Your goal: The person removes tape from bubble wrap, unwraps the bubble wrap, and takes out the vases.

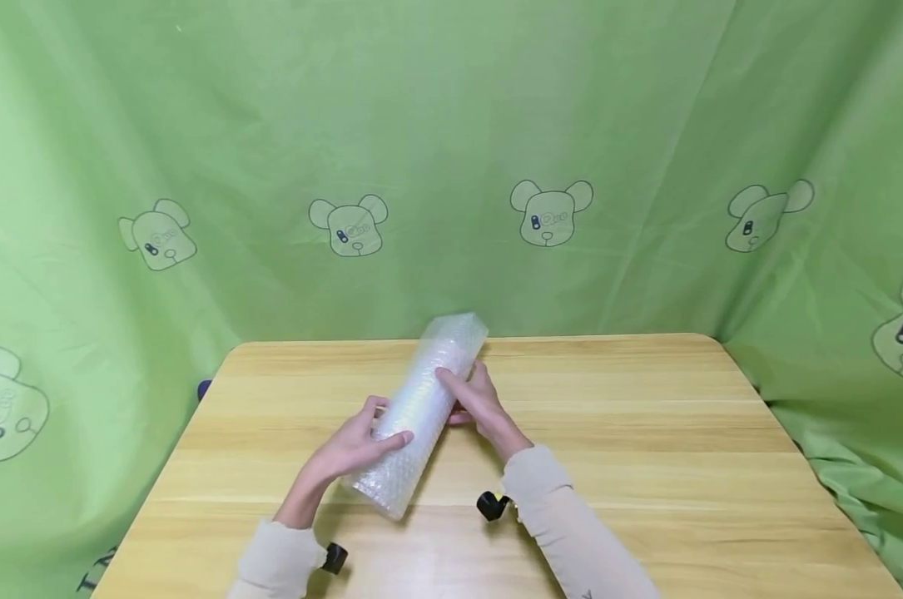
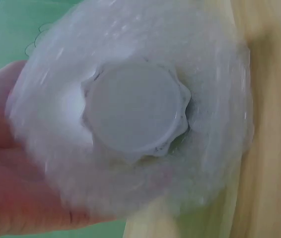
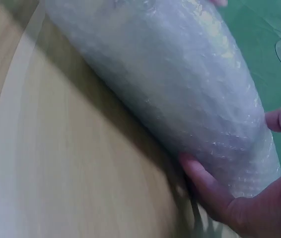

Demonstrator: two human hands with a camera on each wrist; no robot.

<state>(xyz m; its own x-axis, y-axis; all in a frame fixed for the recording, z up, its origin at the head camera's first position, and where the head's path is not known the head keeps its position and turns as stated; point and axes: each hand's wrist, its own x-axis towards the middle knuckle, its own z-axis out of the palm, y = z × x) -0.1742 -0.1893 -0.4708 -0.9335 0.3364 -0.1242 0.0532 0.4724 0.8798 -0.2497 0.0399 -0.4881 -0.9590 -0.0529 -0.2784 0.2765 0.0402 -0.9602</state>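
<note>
A long bundle in clear bubble wrap (image 1: pixel 424 399) lies slanted across the middle of the table, its far end near the back edge. My left hand (image 1: pixel 355 443) grips its near part from the left, the thumb lying over the top. Higher up on the right side, my right hand (image 1: pixel 483 406) holds it with the thumb on top and fingers at the side. In the left wrist view the wrap surrounds a white round piece with a scalloped rim (image 2: pixel 135 106). What the rest of the wrapped thing is stays hidden. The right wrist view shows pale wrap (image 3: pixel 180 89) between thumb and fingers.
The wooden table (image 1: pixel 646 433) has rounded back corners. A green curtain (image 1: pixel 451 125) with printed bear heads hangs behind it and at both sides. Black wrist cameras (image 1: pixel 490 505) sit at both cuffs.
</note>
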